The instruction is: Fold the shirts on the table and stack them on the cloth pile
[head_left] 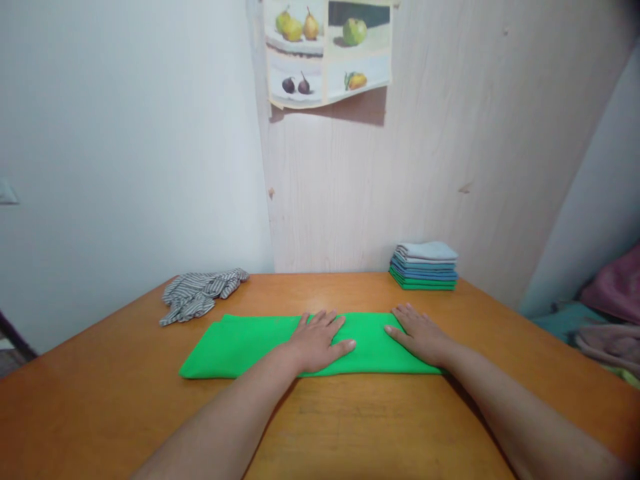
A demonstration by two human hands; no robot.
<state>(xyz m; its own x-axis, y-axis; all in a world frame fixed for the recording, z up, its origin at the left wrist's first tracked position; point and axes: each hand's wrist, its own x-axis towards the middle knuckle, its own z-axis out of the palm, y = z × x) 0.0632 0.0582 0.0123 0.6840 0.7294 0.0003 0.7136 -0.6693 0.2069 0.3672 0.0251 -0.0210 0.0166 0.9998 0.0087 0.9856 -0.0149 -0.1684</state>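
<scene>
A bright green cloth (240,347), folded into a long flat strip, lies crosswise on the wooden table. My left hand (317,343) rests flat on its middle, fingers spread and thumb pointing right. Toward the strip's right end, my right hand (420,337) also lies flat with its fingers apart, covering part of that edge. Neither hand grips the fabric. A slightly offset layer shows at the cloth's upper left corner.
At the table's (340,427) back right stands a neat stack of folded cloths (424,265) in grey, blue and green. A crumpled striped cloth (197,293) lies at the back left. Beyond the right edge are heaped fabrics (607,343). A fruit poster (327,53) hangs on the wall.
</scene>
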